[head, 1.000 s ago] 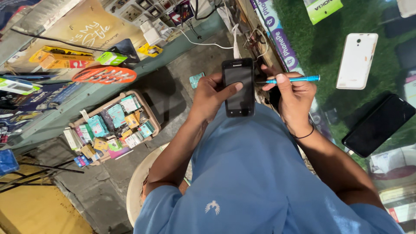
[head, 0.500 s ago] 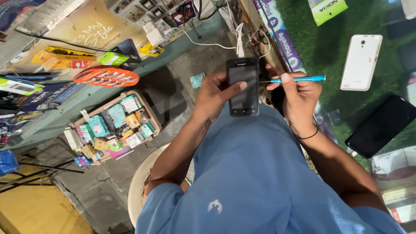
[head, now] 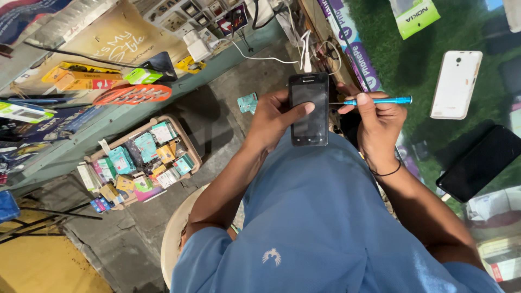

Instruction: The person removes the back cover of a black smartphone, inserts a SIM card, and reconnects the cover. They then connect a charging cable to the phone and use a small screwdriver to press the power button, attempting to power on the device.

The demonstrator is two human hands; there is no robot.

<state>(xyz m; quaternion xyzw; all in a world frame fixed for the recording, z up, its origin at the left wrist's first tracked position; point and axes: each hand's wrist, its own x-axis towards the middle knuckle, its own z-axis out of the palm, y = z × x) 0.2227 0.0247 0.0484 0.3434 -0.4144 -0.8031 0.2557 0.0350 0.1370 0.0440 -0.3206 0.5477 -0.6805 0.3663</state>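
My left hand (head: 274,116) grips a small black phone (head: 309,108) upright in front of my blue shirt, thumb lying across its dark screen. My right hand (head: 377,122) holds a thin blue screwdriver (head: 380,101) level, its metal tip touching the phone's right edge. A black band circles my right wrist.
A white phone back cover (head: 456,84) and a black phone (head: 480,161) lie on the green mat (head: 412,59) at right. A wooden box (head: 191,147) of small packets sits on the floor at left, beside a white stool (head: 176,239). Chargers and white cables hang above.
The phone and both hands sit slightly higher and to the right in view; the grip and the screwdriver's place at the phone's edge stay the same.
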